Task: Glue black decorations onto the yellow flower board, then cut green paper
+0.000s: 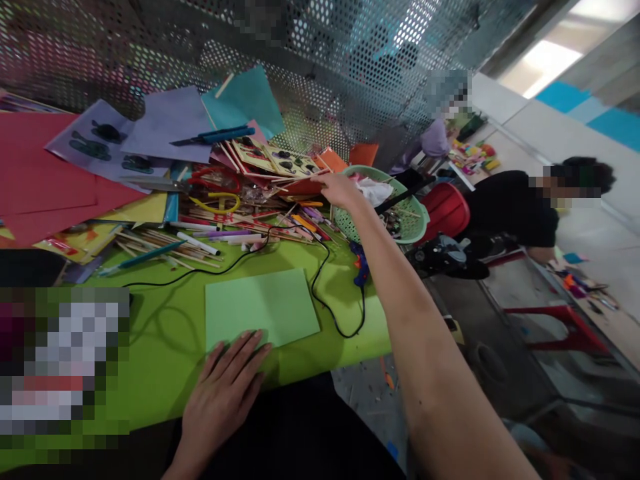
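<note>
My left hand [227, 377] lies flat with its fingers stretched over the near edge of a light green sheet of paper [263, 310] on the green table. My right hand [341, 191] reaches across to the far side, at the edge of the craft pile beside a green plastic basket [419, 230]. Its fingers are partly extended near thin wooden sticks [295, 179] and a dark red sheet; nothing in its grasp can be made out. Below the right forearm rests a blue glue gun [359, 265], its black cord [320, 293] looping past the green sheet.
Blue-handled scissors [220, 135], yellow-handled scissors [215, 202], markers [199, 243] and coloured paper [45, 173] crowd the table's far side. A perforated metal screen [310, 80] stands behind. On the right, a person in black [510, 200] sits by a red stool [565, 327].
</note>
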Available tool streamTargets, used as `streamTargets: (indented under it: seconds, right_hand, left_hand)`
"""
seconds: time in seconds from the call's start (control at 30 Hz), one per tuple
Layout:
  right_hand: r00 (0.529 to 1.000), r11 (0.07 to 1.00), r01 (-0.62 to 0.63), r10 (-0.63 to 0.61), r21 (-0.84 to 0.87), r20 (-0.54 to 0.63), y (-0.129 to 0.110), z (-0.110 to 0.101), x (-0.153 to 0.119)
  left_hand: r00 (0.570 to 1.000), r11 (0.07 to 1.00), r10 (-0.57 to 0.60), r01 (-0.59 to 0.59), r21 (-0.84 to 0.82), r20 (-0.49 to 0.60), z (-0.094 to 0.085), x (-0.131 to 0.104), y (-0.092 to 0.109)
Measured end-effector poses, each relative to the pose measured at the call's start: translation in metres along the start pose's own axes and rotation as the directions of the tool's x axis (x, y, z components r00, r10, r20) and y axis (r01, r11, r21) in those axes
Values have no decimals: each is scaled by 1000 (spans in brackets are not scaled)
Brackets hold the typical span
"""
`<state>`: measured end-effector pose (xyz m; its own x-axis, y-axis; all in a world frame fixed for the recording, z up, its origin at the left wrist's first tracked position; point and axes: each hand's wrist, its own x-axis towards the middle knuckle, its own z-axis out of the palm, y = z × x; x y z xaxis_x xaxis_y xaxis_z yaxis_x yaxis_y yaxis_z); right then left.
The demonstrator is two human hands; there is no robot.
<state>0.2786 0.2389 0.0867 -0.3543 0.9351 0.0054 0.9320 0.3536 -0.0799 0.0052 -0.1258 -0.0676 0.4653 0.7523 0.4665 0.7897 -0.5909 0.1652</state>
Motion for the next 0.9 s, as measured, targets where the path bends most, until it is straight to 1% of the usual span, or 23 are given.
streamTargets:
  seconds: [0.1,0.17,0.33,0.43,0.53,0.6,0.7,0.8,0.9]
  right_hand:
    - [1000,1000,26,-26,-5,10,0,2,-8]
    - [999,1000,24,-24,-5,38,-2,0,-14]
    - [991,999,31,-33,21,133,-8,-13,-28]
    - [993,999,38,-42,36,107,-11,-20,-36]
    - [997,997,54,-57,54,60,-18,-22,-44]
    - [995,993,87,-91,85,49,-28,-18,-48]
    - [981,975,174,-184,141,58,-52,-7,-50]
    - [956,953,261,-277,153,99,-84,11,-47]
    - [917,923,358,-376,141,135,-113,31,-40]
  left_hand:
    - [1000,1000,-3,3,-7,10,-1,0,0]
    - [1000,1000,-9,9,-5,17,-1,1,0]
    - [1000,1000,-13,13,-26,24,-1,0,0]
    - [999,999,-33,34,-30,32,-1,-1,1]
    - [998,998,-43,45,-37,35,-2,-1,3]
    - [997,996,-70,73,-58,39,-4,1,6]
    - [991,985,-133,135,-108,19,-6,3,11]
    - [985,976,-175,174,-129,1,-7,3,16]
    - [983,976,-185,183,-122,0,-9,2,18]
